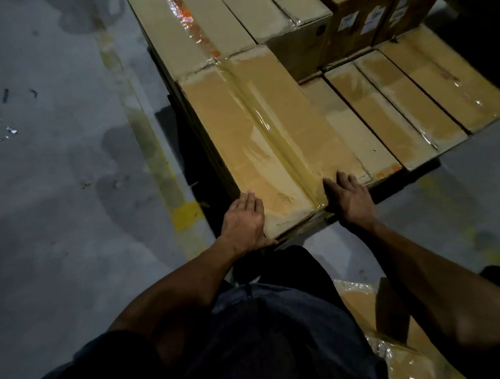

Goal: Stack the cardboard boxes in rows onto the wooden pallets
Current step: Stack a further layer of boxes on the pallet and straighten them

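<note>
- Nearest, more taped cardboard boxes (369,314) wait on the floor by the person's right side, not yet stacked.
- Left hand (244,222) and right hand (352,197) press with straight fingers on the near end of the long taped box (268,140), on the second layer.
- Beyond, the lower row (401,108) seems full; the upper rows are only partly built.
</note>
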